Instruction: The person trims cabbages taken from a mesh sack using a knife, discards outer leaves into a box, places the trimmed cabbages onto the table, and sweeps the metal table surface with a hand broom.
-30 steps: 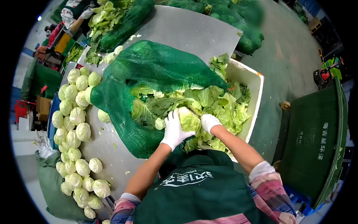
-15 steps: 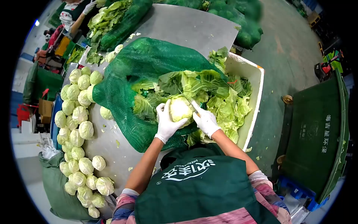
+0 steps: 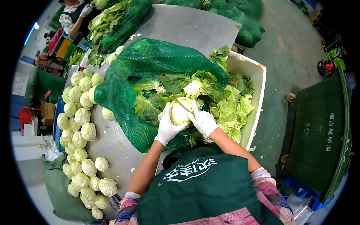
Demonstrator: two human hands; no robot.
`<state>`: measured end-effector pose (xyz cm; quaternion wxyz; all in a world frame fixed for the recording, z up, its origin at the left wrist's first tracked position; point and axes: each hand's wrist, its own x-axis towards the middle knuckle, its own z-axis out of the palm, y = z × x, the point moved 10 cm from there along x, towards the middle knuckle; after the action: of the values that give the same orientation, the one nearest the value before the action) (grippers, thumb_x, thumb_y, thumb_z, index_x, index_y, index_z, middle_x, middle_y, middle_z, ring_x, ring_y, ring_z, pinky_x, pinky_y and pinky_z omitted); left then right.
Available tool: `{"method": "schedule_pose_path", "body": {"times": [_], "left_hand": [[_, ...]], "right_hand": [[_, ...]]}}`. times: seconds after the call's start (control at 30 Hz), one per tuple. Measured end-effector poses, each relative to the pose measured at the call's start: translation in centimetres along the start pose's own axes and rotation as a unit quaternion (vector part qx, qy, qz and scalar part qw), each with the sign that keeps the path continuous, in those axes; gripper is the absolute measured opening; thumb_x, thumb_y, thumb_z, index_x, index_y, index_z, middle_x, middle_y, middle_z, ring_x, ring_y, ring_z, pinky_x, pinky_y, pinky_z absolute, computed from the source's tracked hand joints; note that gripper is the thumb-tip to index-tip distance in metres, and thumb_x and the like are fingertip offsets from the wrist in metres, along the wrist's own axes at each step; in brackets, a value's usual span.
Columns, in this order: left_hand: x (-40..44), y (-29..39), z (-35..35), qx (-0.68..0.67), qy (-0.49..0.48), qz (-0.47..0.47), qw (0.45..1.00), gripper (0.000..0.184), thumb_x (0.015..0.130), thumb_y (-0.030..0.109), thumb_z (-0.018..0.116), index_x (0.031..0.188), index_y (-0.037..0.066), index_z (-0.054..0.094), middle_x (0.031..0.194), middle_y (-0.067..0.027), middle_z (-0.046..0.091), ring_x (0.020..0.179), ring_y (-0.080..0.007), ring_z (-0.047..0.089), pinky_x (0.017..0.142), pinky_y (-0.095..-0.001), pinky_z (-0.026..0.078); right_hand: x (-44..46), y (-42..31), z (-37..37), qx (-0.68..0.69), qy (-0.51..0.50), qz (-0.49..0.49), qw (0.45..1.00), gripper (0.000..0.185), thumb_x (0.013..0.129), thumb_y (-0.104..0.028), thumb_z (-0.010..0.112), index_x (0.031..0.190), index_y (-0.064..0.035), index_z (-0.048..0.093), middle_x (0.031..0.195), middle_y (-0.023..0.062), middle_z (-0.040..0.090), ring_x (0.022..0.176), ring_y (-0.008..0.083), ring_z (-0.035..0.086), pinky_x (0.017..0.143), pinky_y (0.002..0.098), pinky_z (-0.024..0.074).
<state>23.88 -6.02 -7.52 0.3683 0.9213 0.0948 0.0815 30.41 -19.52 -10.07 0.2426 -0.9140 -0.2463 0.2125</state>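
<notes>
My left hand (image 3: 167, 126), in a white glove, is wrapped round the left side of a pale cabbage (image 3: 180, 116). In my gloved right hand (image 3: 204, 122) is a knife (image 3: 182, 105), its thin blade lying across the top of the cabbage; the handle is mostly hidden by the fingers. Just beyond sits a cut-off clump of outer leaves (image 3: 206, 87) with a white base. Beneath and around all this spreads a green mesh bag (image 3: 125, 108), its mouth open over dark green leaves (image 3: 146, 107).
Many trimmed cabbages (image 3: 82, 116) line the left of the metal table (image 3: 195, 24). A white foam box (image 3: 258, 97) with loose leaves (image 3: 234, 112) stands at the right, before a large green bin (image 3: 318, 131). Full mesh bags (image 3: 247, 32) and a co-worker (image 3: 75, 17) are at the back.
The outer leaves have come away from the cabbage and now lie beyond it. The knife blade has moved left over the cabbage's top.
</notes>
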Motion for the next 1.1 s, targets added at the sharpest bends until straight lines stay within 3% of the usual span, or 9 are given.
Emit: {"method": "schedule_pose_path", "body": {"times": [0.17,0.27,0.43,0.6,0.73,0.83,0.9,1.03,1.1], "left_hand": [[0.1,-0.6,-0.2,-0.035,-0.021,-0.007,0.999,0.092,0.064,0.025,0.085,0.136,-0.003,0.036,0.137,-0.023,0.046,0.126,-0.0307,0.048,0.106,-0.037,0.038],[-0.1,-1.2,-0.3,-0.069,-0.011,-0.015,0.997,0.091,0.065,0.023,0.085,0.137,-0.003,0.035,0.136,-0.0224,0.046,0.124,-0.0281,0.05,0.104,-0.0362,0.04],[-0.7,-1.9,0.0,-0.102,-0.015,-0.03,0.994,0.092,0.064,0.019,0.086,0.138,-0.002,0.034,0.137,-0.0215,0.046,0.125,-0.0269,0.049,0.103,-0.0356,0.042],[-4.9,-1.7,-0.3,-0.129,-0.029,-0.039,0.99,0.09,0.063,0.011,0.086,0.135,0.001,0.033,0.146,-0.0189,0.034,0.132,-0.029,0.041,0.094,-0.0414,0.051],[-4.9,-3.1,-0.8,-0.215,0.047,-0.113,0.969,0.089,0.061,0.017,0.087,0.133,0.002,0.037,0.139,-0.0207,0.043,0.123,-0.0322,0.051,0.101,-0.0383,0.044],[-4.3,-3.1,-0.9,-0.144,0.076,-0.08,0.983,0.089,0.061,0.02,0.087,0.132,-0.001,0.038,0.138,-0.0231,0.043,0.121,-0.0324,0.052,0.101,-0.0373,0.044],[-3.6,-1.8,-0.8,-0.143,0.094,-0.067,0.983,0.085,0.059,0.023,0.088,0.127,-0.003,0.041,0.132,-0.024,0.047,0.117,-0.0338,0.053,0.099,-0.0382,0.043],[-3.0,-0.1,-1.1,-0.079,0.146,-0.043,0.985,0.078,0.057,0.023,0.088,0.118,-0.001,0.045,0.116,-0.0201,0.052,0.109,-0.0355,0.052,0.096,-0.041,0.041],[-2.8,-0.4,-1.0,-0.089,0.141,-0.063,0.984,0.078,0.057,0.023,0.088,0.118,-0.001,0.046,0.117,-0.0197,0.054,0.108,-0.033,0.055,0.095,-0.0393,0.044]], "right_hand": [[2.1,0.9,-0.9,0.056,0.013,-0.04,0.998,0.061,0.095,-0.041,0.046,0.145,-0.0082,0.033,0.068,0.0244,0.063,0.057,0.0342,0.062,0.064,0.0416,0.0502],[2.2,1.4,0.2,0.307,-0.111,0.046,0.944,0.056,0.094,-0.044,0.045,0.141,-0.0123,0.044,0.058,0.0149,0.058,0.053,0.0207,0.057,0.062,0.0342,0.0467],[3.3,1.7,-0.2,0.238,-0.114,0.02,0.964,0.049,0.095,-0.042,0.046,0.14,-0.0214,0.046,0.066,0.0146,0.062,0.053,0.0224,0.058,0.065,0.0352,0.0471],[4.5,10.3,2.5,0.223,-0.074,0.153,0.96,0.049,0.094,-0.044,0.047,0.138,-0.0218,0.048,0.103,0.0214,0.066,0.073,0.0315,0.064,0.08,0.0386,0.0492],[3.8,7.9,2.6,0.18,0.018,0.12,0.976,0.064,0.094,-0.048,0.045,0.147,-0.015,0.031,0.095,0.0252,0.066,0.088,0.0437,0.062,0.08,0.0448,0.0471],[-0.4,3.3,1.5,0.312,0.0,0.144,0.939,0.075,0.092,-0.052,0.044,0.146,-0.0033,0.027,0.084,0.0278,0.065,0.079,0.0419,0.064,0.073,0.0464,0.0496],[-1.0,1.4,2.1,0.205,0.044,0.063,0.976,0.075,0.091,-0.045,0.053,0.147,-0.0025,0.025,0.065,0.0196,0.063,0.052,0.0289,0.062,0.063,0.0378,0.0507],[-0.6,1.8,2.0,0.176,0.09,0.08,0.977,0.072,0.088,-0.046,0.056,0.14,0.001,0.037,0.063,0.0165,0.064,0.056,0.0275,0.065,0.065,0.0373,0.0516],[-0.5,2.8,3.0,0.241,0.053,0.115,0.962,0.075,0.084,-0.052,0.055,0.137,-0.0014,0.042,0.083,0.0253,0.067,0.081,0.0413,0.065,0.075,0.0464,0.0504]]}}
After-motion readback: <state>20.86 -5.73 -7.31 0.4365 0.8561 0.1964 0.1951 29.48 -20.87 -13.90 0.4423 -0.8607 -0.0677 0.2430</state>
